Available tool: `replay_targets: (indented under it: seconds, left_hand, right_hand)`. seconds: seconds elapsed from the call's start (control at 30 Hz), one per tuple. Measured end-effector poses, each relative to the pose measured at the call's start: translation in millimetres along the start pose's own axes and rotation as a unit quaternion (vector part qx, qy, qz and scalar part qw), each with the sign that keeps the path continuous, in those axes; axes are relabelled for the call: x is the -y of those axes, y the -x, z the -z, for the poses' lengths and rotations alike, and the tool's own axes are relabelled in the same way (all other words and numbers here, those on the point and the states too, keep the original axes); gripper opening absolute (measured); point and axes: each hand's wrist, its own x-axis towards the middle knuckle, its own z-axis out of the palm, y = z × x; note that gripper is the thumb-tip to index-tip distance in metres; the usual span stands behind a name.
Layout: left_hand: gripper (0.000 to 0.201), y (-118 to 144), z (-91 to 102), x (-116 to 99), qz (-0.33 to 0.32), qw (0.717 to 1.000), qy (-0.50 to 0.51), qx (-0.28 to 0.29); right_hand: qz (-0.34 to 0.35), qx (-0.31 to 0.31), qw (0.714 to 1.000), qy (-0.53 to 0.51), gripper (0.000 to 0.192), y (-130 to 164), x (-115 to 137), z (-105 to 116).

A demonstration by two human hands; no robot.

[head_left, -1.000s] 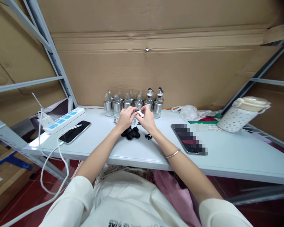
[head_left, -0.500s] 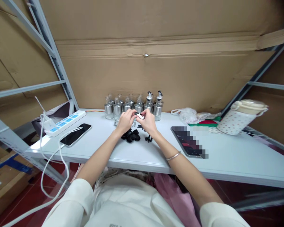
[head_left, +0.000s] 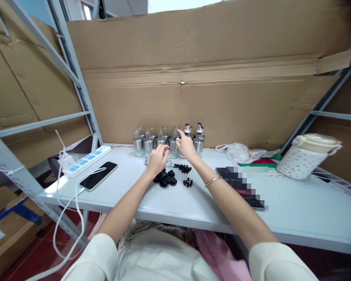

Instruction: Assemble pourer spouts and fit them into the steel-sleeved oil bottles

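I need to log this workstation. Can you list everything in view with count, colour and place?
small glass bottles with steel bases: about ten, two with spouts, back row
black round rubber caps: a pile, centre
small black plugs: a few, right of pile
white power strip: one, left
black phone: one, left
dark tablet: one, right
cream dotted jug: one, far right
clear plastic bag: one, back
white table
left hand: above caps
right hand: at bottles

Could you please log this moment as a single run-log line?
right hand: fingertips at a bottle in the bottle row | left hand: hovering over black caps | white table | phone beside power strip
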Motion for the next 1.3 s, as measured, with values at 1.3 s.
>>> replay_targets:
  seconds: [1.3]
  left_hand:
    - [0.050,44.2,13.3,-47.6,-0.027,0.957,0.234,0.168]
  right_hand:
    - [0.117,0.079,0.981,-0.130,0.013,110.3,75.5,108.7]
